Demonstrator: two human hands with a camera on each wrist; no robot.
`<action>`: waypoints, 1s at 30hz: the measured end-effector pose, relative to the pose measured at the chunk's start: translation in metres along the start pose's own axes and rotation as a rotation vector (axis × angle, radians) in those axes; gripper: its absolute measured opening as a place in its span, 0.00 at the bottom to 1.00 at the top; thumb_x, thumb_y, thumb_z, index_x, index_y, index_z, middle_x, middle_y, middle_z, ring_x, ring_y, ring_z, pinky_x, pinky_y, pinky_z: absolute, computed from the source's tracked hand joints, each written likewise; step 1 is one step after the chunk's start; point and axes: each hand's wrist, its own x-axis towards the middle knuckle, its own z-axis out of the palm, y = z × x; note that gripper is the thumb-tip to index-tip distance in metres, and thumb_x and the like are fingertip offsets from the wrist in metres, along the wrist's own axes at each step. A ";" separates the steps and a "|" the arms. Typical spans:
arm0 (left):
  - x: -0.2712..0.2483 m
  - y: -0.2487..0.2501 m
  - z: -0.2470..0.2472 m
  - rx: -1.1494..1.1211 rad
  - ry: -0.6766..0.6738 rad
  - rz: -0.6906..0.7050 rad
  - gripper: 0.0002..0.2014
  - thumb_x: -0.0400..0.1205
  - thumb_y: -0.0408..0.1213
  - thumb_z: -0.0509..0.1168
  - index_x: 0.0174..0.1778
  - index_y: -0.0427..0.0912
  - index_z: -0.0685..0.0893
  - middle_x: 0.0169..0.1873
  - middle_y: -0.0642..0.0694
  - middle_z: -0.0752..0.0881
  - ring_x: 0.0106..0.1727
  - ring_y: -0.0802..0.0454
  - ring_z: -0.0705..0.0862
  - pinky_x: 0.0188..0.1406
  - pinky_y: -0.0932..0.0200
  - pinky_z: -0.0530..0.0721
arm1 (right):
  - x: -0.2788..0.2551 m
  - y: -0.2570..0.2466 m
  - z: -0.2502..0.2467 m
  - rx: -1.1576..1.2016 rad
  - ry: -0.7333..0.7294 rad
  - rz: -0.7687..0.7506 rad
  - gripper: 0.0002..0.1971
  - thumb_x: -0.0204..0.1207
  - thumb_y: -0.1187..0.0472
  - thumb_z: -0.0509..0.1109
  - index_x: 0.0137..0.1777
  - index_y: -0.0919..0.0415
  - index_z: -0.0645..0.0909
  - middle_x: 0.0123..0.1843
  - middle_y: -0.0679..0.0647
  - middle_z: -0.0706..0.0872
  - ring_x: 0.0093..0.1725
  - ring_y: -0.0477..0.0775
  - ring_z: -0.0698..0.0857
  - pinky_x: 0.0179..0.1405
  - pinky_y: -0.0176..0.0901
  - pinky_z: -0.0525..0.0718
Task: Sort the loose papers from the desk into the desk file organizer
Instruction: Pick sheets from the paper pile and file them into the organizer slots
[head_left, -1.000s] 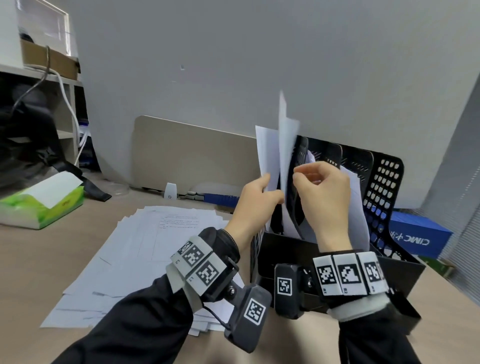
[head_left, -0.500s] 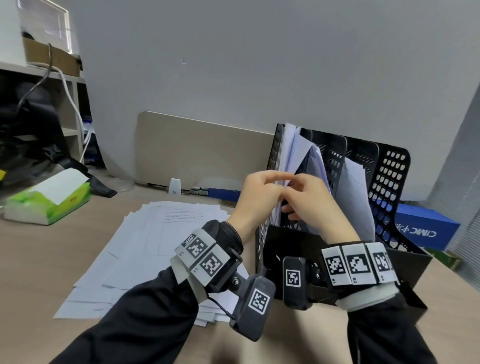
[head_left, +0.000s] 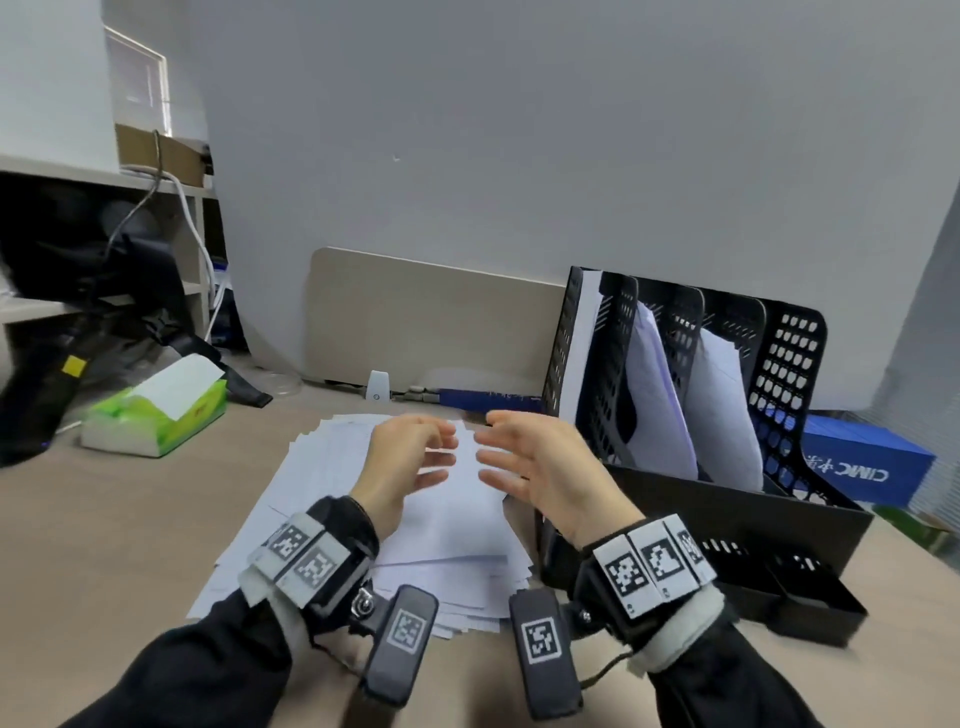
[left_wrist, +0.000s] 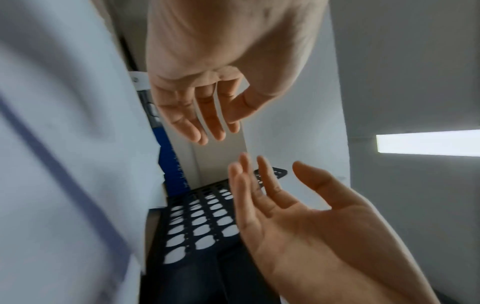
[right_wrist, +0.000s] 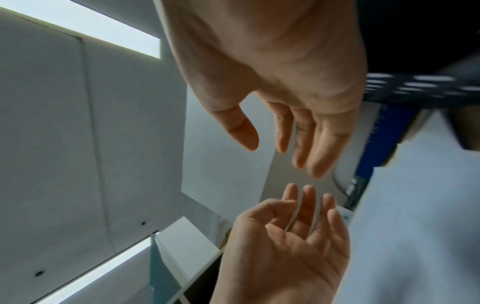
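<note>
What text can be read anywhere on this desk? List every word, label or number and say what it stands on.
"CIMC", in white letters and seen upside down, on the blue box right of the file organizer; the characters beside it are too blurred to read.
Printed lines on the loose papers: too small to read.
Red mark on the green tissue pack: too small to read.
Square coded markers on the wrist bands: patterns, no words.
</note>
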 end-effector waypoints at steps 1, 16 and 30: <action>0.001 -0.008 -0.006 -0.011 0.005 -0.062 0.12 0.81 0.24 0.58 0.48 0.35 0.87 0.43 0.40 0.89 0.44 0.44 0.88 0.44 0.54 0.86 | 0.002 0.011 0.001 -0.010 0.011 0.039 0.13 0.82 0.64 0.69 0.64 0.66 0.82 0.61 0.64 0.88 0.61 0.62 0.87 0.57 0.52 0.89; 0.013 -0.040 -0.028 -0.102 -0.049 -0.289 0.08 0.84 0.30 0.62 0.53 0.32 0.84 0.47 0.37 0.84 0.45 0.39 0.85 0.44 0.50 0.88 | -0.006 0.073 0.001 -0.179 0.266 0.164 0.11 0.76 0.66 0.68 0.54 0.74 0.79 0.41 0.71 0.77 0.42 0.68 0.82 0.42 0.56 0.82; 0.006 -0.039 -0.024 -0.023 -0.139 -0.305 0.08 0.83 0.30 0.61 0.54 0.34 0.84 0.51 0.36 0.85 0.47 0.39 0.85 0.44 0.50 0.89 | -0.008 0.081 -0.001 -0.193 0.177 0.139 0.09 0.78 0.70 0.70 0.55 0.66 0.88 0.43 0.62 0.85 0.25 0.50 0.77 0.20 0.36 0.73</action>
